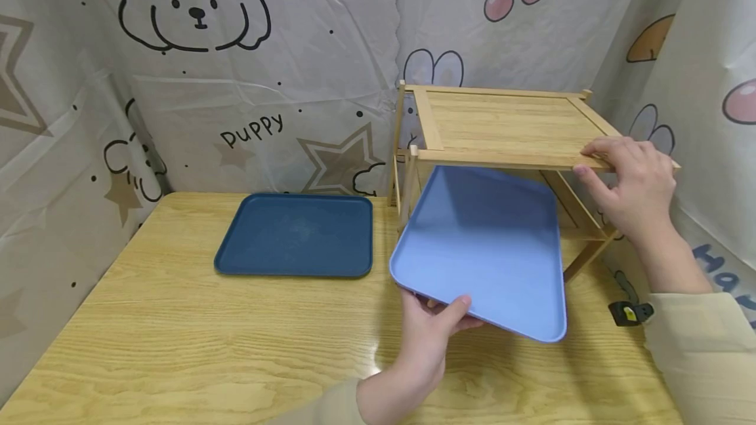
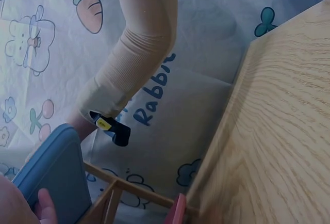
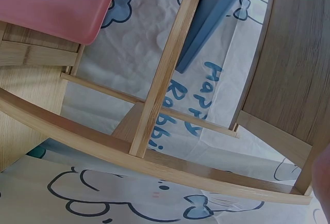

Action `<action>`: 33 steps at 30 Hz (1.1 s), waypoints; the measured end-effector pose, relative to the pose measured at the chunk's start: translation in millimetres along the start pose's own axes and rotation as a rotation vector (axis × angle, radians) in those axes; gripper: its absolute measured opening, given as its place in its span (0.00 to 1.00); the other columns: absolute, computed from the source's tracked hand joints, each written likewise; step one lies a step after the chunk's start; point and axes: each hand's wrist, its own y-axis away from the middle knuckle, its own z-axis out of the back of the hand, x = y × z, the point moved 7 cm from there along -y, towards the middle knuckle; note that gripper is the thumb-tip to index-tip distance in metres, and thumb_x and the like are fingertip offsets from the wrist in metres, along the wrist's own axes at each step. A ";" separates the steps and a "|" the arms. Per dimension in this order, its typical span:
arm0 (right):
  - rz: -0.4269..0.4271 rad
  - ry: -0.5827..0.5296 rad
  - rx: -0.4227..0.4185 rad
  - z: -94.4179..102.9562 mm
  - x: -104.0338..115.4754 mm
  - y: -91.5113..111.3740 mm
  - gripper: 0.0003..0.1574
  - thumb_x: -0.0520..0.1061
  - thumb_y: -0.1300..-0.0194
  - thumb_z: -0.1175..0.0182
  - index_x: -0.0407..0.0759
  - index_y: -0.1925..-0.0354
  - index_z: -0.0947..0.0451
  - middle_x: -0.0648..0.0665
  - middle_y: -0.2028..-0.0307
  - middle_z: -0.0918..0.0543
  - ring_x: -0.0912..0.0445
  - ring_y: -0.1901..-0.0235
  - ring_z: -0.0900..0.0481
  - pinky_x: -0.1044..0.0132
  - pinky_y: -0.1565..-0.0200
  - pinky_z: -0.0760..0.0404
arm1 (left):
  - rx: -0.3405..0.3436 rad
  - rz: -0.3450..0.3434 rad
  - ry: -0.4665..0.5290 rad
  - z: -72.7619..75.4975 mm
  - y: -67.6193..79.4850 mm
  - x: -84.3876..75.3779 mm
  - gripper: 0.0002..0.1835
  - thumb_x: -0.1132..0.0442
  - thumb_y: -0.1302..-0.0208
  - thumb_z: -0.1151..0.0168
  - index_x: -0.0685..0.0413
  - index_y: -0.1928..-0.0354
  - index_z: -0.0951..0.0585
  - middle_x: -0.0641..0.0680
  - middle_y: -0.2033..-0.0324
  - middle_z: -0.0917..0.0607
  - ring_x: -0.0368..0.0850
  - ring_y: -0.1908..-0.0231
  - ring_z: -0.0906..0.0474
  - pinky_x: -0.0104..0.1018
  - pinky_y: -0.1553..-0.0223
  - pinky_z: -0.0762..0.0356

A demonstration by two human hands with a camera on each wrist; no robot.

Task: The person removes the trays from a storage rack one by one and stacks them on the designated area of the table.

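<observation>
A light blue tray [image 1: 484, 248] slants out of the front of a two-tier wooden rack [image 1: 508, 124], its far end under the top board. My left hand [image 1: 428, 340] pinches the tray's near edge, thumb on top and fingers beneath. At the rack's right front corner, my right hand [image 1: 634, 185] grips the top board's edge, fingers above and thumb at the front. The left wrist view shows the blue tray [image 2: 59, 175] beside the left fingers. A pink tray [image 3: 56, 7] appears on the rack's other level in the right wrist view.
A dark blue tray [image 1: 295, 235] lies flat on the wood-grain table [image 1: 236, 346], left of the rack. Printed cloth [image 1: 331, 31] hangs behind and along both sides, close to the rack's right. A black strap device [image 1: 630, 312] sits at the right sleeve.
</observation>
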 end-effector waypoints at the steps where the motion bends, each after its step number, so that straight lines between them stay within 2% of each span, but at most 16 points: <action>1: 0.002 0.000 -0.004 0.0 -0.1 0.0 0.36 0.71 0.45 0.51 0.42 0.59 0.25 0.39 0.60 0.23 0.42 0.60 0.34 0.44 0.57 0.44 | -0.005 0.005 -0.002 1.7 1.1 -0.8 0.41 0.75 0.54 0.36 0.44 0.41 0.46 0.63 0.55 0.29 0.57 0.66 0.21 0.49 0.69 0.22; 6: 0.010 -0.004 -0.009 0.2 -0.9 -0.6 0.36 0.71 0.45 0.51 0.42 0.59 0.25 0.39 0.60 0.23 0.42 0.60 0.34 0.45 0.57 0.44 | -0.026 0.028 -0.013 9.7 5.1 -6.3 0.46 0.73 0.55 0.34 0.36 0.39 0.48 0.64 0.53 0.30 0.58 0.63 0.22 0.49 0.68 0.22; 14: 0.016 -0.004 -0.014 1.9 -1.1 -0.7 0.36 0.71 0.45 0.52 0.42 0.59 0.25 0.39 0.61 0.23 0.41 0.60 0.34 0.44 0.57 0.44 | 0.011 -0.016 -0.034 18.1 8.1 -20.3 0.48 0.73 0.56 0.33 0.36 0.38 0.50 0.65 0.57 0.26 0.60 0.66 0.21 0.52 0.67 0.23; 22: 0.028 -0.010 -0.001 1.0 1.4 -1.3 0.36 0.71 0.45 0.52 0.42 0.59 0.26 0.39 0.61 0.23 0.41 0.60 0.34 0.44 0.59 0.43 | -0.012 0.024 -0.043 26.4 11.4 -36.2 0.55 0.74 0.57 0.32 0.26 0.36 0.54 0.67 0.55 0.26 0.60 0.62 0.22 0.52 0.65 0.23; 28: 0.024 0.000 0.015 0.9 1.8 -1.5 0.34 0.69 0.44 0.51 0.42 0.58 0.26 0.40 0.59 0.23 0.41 0.60 0.34 0.44 0.58 0.43 | -0.024 0.060 -0.067 33.6 14.2 -45.3 0.56 0.75 0.57 0.33 0.20 0.38 0.55 0.66 0.53 0.25 0.60 0.60 0.22 0.51 0.63 0.23; 33: 0.026 0.002 0.023 1.2 2.1 -1.0 0.34 0.69 0.43 0.52 0.42 0.57 0.27 0.39 0.58 0.23 0.41 0.59 0.34 0.43 0.57 0.43 | -0.009 0.077 -0.071 37.9 14.5 -53.7 0.54 0.76 0.55 0.35 0.21 0.37 0.54 0.68 0.54 0.24 0.61 0.65 0.20 0.53 0.63 0.24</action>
